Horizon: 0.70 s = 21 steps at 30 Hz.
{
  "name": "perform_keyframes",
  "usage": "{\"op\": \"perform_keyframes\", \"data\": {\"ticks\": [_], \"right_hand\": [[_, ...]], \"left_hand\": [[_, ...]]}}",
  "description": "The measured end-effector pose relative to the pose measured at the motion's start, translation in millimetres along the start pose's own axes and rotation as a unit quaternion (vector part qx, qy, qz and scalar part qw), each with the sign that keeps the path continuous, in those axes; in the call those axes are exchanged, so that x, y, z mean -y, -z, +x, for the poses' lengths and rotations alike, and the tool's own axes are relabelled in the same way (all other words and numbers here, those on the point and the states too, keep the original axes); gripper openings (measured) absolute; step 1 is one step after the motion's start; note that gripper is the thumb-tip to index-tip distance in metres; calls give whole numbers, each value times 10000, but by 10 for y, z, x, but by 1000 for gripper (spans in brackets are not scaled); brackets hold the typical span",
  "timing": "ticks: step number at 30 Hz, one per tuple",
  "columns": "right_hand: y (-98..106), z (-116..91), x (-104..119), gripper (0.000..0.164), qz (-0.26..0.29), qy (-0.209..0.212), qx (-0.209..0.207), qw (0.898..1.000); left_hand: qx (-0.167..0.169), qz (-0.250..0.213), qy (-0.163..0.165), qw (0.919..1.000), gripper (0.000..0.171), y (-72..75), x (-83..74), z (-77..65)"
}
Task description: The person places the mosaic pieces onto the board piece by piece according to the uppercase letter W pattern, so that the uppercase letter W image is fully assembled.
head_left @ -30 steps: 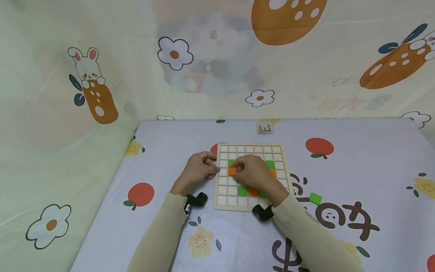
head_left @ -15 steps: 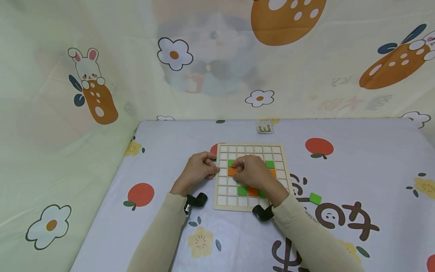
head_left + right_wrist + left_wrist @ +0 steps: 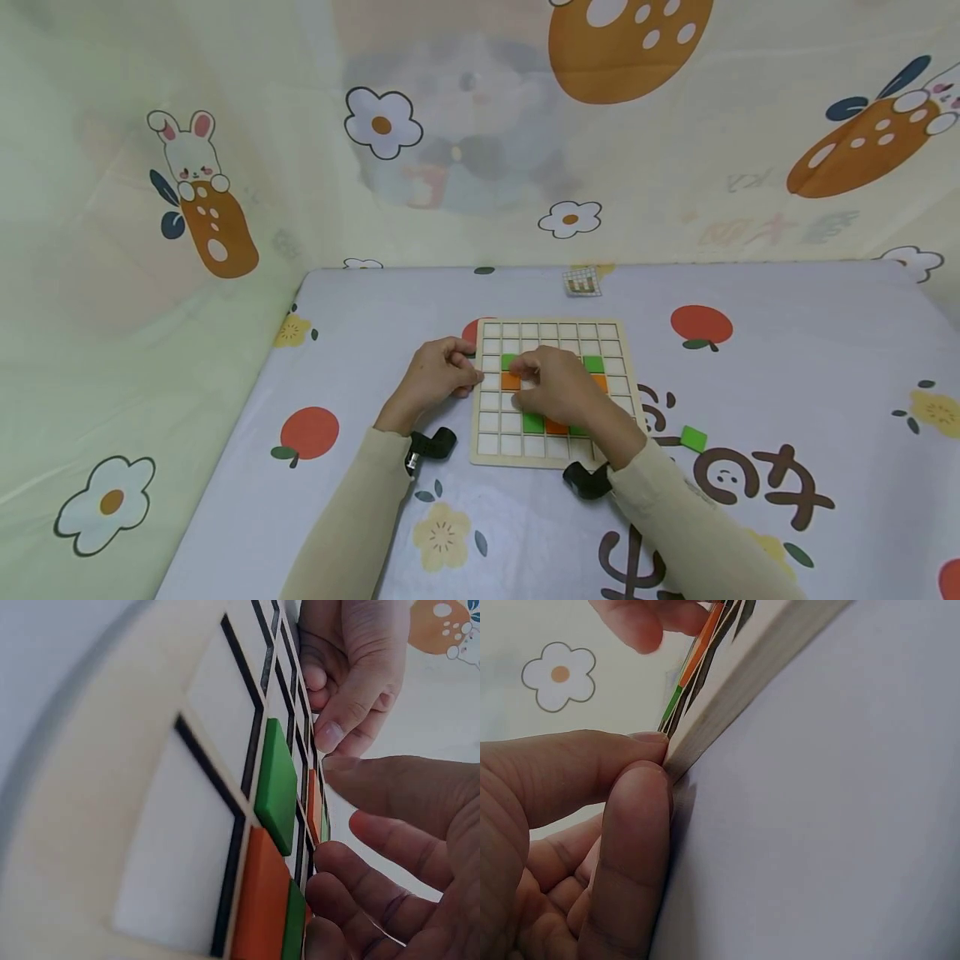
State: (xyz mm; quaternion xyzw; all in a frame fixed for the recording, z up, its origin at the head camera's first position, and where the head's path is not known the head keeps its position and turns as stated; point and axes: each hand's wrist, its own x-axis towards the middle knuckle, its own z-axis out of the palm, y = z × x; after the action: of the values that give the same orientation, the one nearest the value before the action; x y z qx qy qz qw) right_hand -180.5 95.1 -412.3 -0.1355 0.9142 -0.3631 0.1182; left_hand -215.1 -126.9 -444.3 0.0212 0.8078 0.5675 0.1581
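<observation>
A wooden grid board (image 3: 480, 446) lies on the table, with green and orange square tiles in some cells. My left hand (image 3: 435, 375) pinches its left edge between thumb and finger, as the left wrist view shows close up. Over the middle of the board is my right hand (image 3: 562, 387), thumb and fingers apart, and no tile shows between them. An orange tile (image 3: 510, 381) and a green tile (image 3: 507, 362) sit just left of its fingertips. Nearer the front, a green tile (image 3: 533, 424) adjoins an orange one (image 3: 557, 426). The right hand hides the cells beneath it.
A loose green tile (image 3: 693, 438) lies on the cloth to the right of the board. Behind the board is a small card (image 3: 582, 282) with a grid pattern. A printed curtain (image 3: 465, 233) rises at the table's back edge.
The right hand's thumb and fingers have parted slightly over the board. The left hand stays at the board's left edge, and the tiles in view keep their cells.
</observation>
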Motion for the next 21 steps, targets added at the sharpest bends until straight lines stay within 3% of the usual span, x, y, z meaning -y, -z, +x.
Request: {"op": "perform_keyframes", "data": {"ticks": [7,21], "right_hand": [[81,-216,-3,45,-177,174,-349,9991],[456,-842,-338,53,-524,-268,-1050,9927]], "left_hand": [[-2,49,-61,10000,39,-1,14,4],[-64,151,71,9998,41,-3,-8,-6]]}}
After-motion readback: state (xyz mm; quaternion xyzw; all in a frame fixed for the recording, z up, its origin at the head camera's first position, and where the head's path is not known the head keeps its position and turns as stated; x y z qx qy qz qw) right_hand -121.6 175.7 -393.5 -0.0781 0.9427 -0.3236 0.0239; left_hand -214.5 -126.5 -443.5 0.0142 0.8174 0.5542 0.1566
